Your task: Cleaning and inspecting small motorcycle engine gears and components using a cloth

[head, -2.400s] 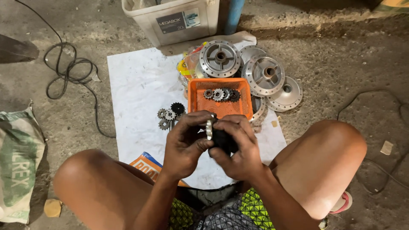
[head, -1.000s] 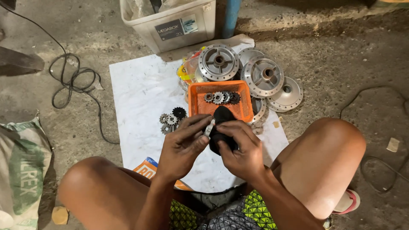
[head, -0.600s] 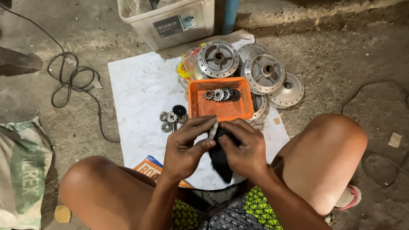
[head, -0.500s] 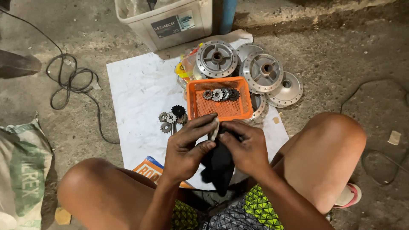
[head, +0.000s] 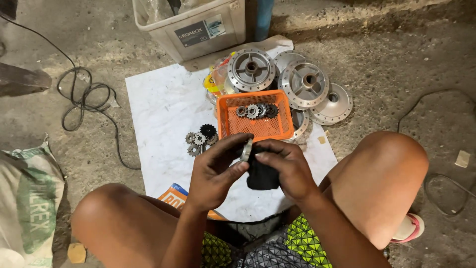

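My left hand [head: 214, 171] pinches a small grey metal sprocket [head: 246, 149] on edge between thumb and fingers. My right hand [head: 282, 166] presses a black rag [head: 261, 176] against that sprocket. Both hands meet above a white sheet [head: 158, 109] spread on the ground. Just beyond them an orange mesh tray [head: 258, 130] holds several small sprockets [head: 255, 110] in a row. A little pile of loose sprockets [head: 200, 137] lies on the sheet left of the tray.
Several silver wheel hubs [head: 277, 74] lie behind and right of the tray. A grey plastic bin [head: 193, 27] stands at the back. A black cable [head: 84, 99] coils at left, a woven sack [head: 25, 198] at lower left. My bare knees flank the sheet.
The rag, which hung loose below my hands half a second ago, is now bunched in my right hand against the sprocket. The hands stay in the same place.
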